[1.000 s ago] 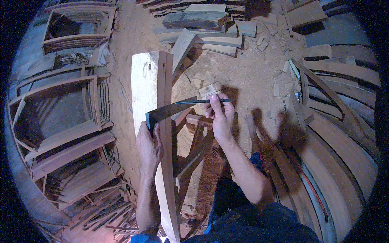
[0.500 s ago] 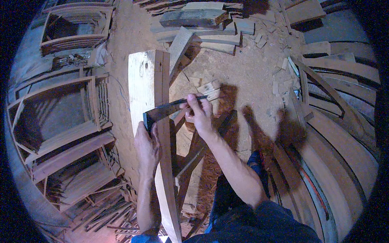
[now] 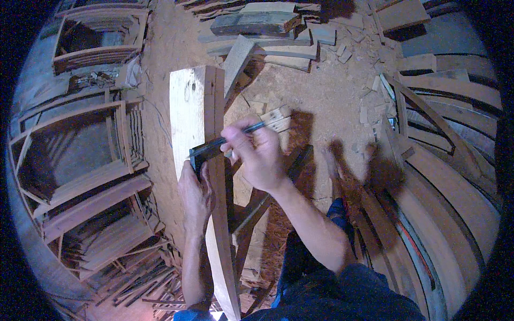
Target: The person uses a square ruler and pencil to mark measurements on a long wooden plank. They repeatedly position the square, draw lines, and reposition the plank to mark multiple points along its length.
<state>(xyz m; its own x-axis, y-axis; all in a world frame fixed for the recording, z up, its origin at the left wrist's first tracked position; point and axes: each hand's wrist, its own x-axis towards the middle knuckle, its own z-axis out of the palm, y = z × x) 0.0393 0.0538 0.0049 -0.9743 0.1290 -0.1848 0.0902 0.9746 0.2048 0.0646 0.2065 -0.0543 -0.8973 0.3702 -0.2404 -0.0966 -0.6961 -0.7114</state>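
A pale, squared wooden beam [image 3: 188, 115] runs lengthwise in front of me, with a dark knot near its far end. Across it lies a dark try square [image 3: 208, 146], its short stock against the beam's left part. My left hand [image 3: 196, 193] is closed on that stock, thumb and fingers pressing it to the wood. Over the beam's right edge, my right hand [image 3: 261, 156] pinches a thin dark pencil [image 3: 254, 127], whose back end sticks out to the upper right. The fingers hide the pencil's tip and the end of the square's blade.
Under the beam, a dark wooden trestle [image 3: 251, 211] supports it. Thick offcuts [image 3: 257, 24] are piled at the far side. Wooden frames [image 3: 80, 155] stand along the left. Long curved boards [image 3: 428, 214] lie on the right, with scraps on the dusty floor [image 3: 332, 96].
My right hand has moved left along the square's blade, toward the beam, and has turned. The left hand, square and beam stay put.
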